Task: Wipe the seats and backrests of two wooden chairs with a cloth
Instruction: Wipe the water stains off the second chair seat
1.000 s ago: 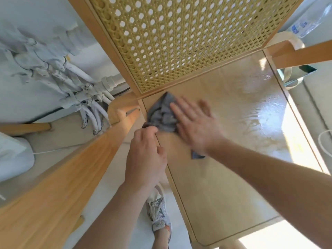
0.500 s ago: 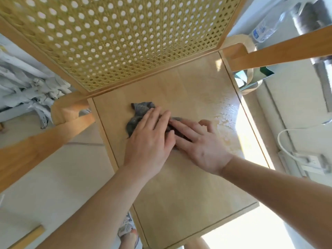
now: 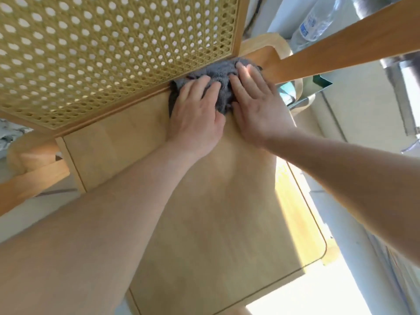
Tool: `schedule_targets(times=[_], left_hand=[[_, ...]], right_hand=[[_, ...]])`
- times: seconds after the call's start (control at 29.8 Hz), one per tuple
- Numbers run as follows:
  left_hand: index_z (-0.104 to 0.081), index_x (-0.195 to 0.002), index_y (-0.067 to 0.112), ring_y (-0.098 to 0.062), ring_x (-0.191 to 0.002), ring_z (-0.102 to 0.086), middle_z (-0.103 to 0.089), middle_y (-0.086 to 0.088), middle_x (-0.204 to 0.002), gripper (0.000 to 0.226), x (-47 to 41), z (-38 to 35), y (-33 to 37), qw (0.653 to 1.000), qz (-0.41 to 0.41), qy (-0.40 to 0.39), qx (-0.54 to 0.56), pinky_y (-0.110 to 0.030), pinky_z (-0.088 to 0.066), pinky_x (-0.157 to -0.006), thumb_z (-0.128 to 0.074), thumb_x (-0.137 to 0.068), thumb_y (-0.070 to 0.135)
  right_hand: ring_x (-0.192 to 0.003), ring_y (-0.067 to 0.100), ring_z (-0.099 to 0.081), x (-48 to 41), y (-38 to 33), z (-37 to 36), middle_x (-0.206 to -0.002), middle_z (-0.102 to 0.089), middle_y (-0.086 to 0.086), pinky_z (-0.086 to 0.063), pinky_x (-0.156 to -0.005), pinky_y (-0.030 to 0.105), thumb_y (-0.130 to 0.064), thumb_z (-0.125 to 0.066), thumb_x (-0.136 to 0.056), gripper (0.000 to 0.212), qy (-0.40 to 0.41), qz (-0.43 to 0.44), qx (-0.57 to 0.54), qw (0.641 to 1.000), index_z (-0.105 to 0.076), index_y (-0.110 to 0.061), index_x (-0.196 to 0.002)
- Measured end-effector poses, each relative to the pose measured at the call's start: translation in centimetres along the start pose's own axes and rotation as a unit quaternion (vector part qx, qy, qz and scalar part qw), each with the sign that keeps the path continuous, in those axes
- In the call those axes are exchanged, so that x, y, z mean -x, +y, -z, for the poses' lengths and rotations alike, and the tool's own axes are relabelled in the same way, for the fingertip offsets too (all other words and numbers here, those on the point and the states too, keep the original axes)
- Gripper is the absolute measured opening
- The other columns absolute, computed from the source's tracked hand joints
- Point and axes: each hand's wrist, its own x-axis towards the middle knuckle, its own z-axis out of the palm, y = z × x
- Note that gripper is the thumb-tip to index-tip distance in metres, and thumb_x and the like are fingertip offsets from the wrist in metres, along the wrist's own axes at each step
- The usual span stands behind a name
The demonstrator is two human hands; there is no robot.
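1. The grey cloth (image 3: pixel 219 72) lies bunched at the back right corner of the seat (image 3: pixel 204 223), pushed against the bottom rail of the cane backrest (image 3: pixel 113 53) and close to the foot of the armrest (image 3: pixel 341 45)
2. The left-hand grip (image 3: pixel 195 119) is released: its fingers are fairly straight, laid over the near part of the cloth and pressing it down
3. The right-hand grip (image 3: pixel 256 105) is also released, lying flat just beside the other with its fingertips on the cloth's right part
4. The cloth looks soft, light and limp, so it will likely crumple under a push instead of sliding as a sheet; flat pressure over its middle should serve better than a pinch at an edge
5. The seat looks hard and smooth, so the cloth should glide there, while the backrest's open weave may snag it
6. By my judgement the seat of this chair is the step in hand, and its backrest is not yet wiped
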Motion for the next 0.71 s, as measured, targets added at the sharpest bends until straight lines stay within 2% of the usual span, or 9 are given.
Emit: schedule_targets(times=[0.1,0.13,0.2,0.27,0.34,0.4,0.57,0.64,0.71], left_hand=[[-0.051,-0.132,0.006,-0.028,-0.130,-0.037,-0.045,-0.011,-0.140,0.053,1.1,0.0,2.6,0.997,-0.037,-0.052,0.046,-0.033,-0.022,-0.112,-0.047,-0.080,0.014],[-0.051,-0.132,0.006,-0.028,-0.130,-0.037,-0.045,-0.011,-0.140,0.052,1.9,-0.2,3.5,0.994,-0.064,-0.071,0.054,-0.033,-0.022,-0.112,-0.048,-0.080,0.012],[-0.054,-0.129,0.005,-0.030,-0.128,-0.038,-0.047,-0.011,-0.138,0.051,3.7,-1.0,5.2,0.987,-0.113,-0.097,0.068,-0.036,-0.026,-0.112,-0.049,-0.078,0.010],[-0.057,-0.125,0.007,-0.029,-0.130,-0.038,-0.047,-0.010,-0.139,0.051,5.9,-2.0,6.9,0.979,-0.148,-0.114,0.076,-0.037,-0.029,-0.111,-0.041,-0.077,0.014],[-0.056,-0.126,0.008,-0.028,-0.134,-0.034,-0.045,-0.009,-0.142,0.059,8.4,-3.0,8.6,0.970,-0.179,-0.141,0.078,-0.037,-0.028,-0.112,-0.027,-0.077,0.021],[-0.048,-0.135,0.012,-0.025,-0.140,-0.025,-0.036,-0.005,-0.149,0.064,10.9,-3.7,10.0,0.961,-0.203,-0.178,0.066,-0.037,-0.020,-0.114,-0.019,-0.079,0.024],[-0.023,-0.147,0.017,-0.015,-0.145,0.003,-0.007,0.004,-0.159,0.065,16.8,-4.4,11.9,0.933,-0.254,-0.253,0.029,-0.034,0.002,-0.117,-0.026,-0.083,0.022],[-0.013,-0.150,0.018,-0.012,-0.145,0.009,0.000,0.005,-0.159,0.067,17.9,-4.2,11.5,0.928,-0.261,-0.264,0.014,-0.033,0.005,-0.117,-0.020,-0.084,0.023],[-0.005,-0.151,0.021,-0.007,-0.143,0.014,0.007,0.009,-0.159,0.063,18.2,-3.8,10.6,0.927,-0.261,-0.269,0.013,-0.031,0.007,-0.117,-0.024,-0.092,0.019]], right_hand=[[-0.140,0.046,-0.028,5.3,-0.3,-1.0,-0.150,-0.031,0.030,-0.020,-0.116,0.051,-0.033,-0.037,-0.099,0.059,0.028,-0.055,-0.119,0.991,-0.040,0.007,-0.141],[-0.141,0.046,-0.024,7.5,-0.2,-1.0,-0.152,-0.026,0.031,-0.020,-0.117,0.052,-0.036,-0.034,-0.099,0.062,0.009,-0.068,-0.141,0.988,-0.037,0.007,-0.143],[-0.143,0.042,-0.023,11.9,-0.1,0.0,-0.157,-0.016,0.025,-0.027,-0.114,0.053,-0.040,-0.030,-0.097,0.066,-0.070,-0.116,-0.122,0.983,-0.026,-0.001,-0.150],[-0.141,0.040,-0.028,16.3,-0.4,0.8,-0.160,-0.013,0.017,-0.032,-0.112,0.050,-0.043,-0.028,-0.096,0.067,-0.104,-0.180,-0.098,0.973,-0.018,-0.010,-0.153],[-0.145,0.033,-0.023,19.9,-1.2,1.1,-0.162,-0.009,0.013,-0.026,-0.117,0.043,-0.041,-0.030,-0.099,0.066,-0.121,-0.250,-0.113,0.954,-0.011,-0.011,-0.154],[-0.148,0.028,-0.016,22.7,-1.8,1.1,-0.162,-0.008,0.013,-0.019,-0.120,0.039,-0.040,-0.031,-0.100,0.067,-0.138,-0.308,-0.123,0.933,-0.008,-0.008,-0.154],[-0.140,0.046,-0.027,25.9,-4.9,0.3,-0.151,-0.024,0.033,-0.032,-0.110,0.056,-0.037,-0.026,-0.098,0.066,-0.081,-0.397,-0.092,0.910,-0.029,0.010,-0.144],[-0.144,0.042,-0.018,25.9,-6.4,0.2,-0.156,-0.017,0.029,-0.024,-0.114,0.055,-0.036,-0.024,-0.099,0.063,-0.061,-0.437,-0.095,0.893,-0.027,0.006,-0.146],[-0.147,0.039,-0.007,26.2,-7.9,0.0,-0.159,-0.010,0.024,-0.015,-0.117,0.053,-0.037,-0.025,-0.099,0.062,-0.062,-0.446,-0.094,0.888,-0.024,0.000,-0.149]])
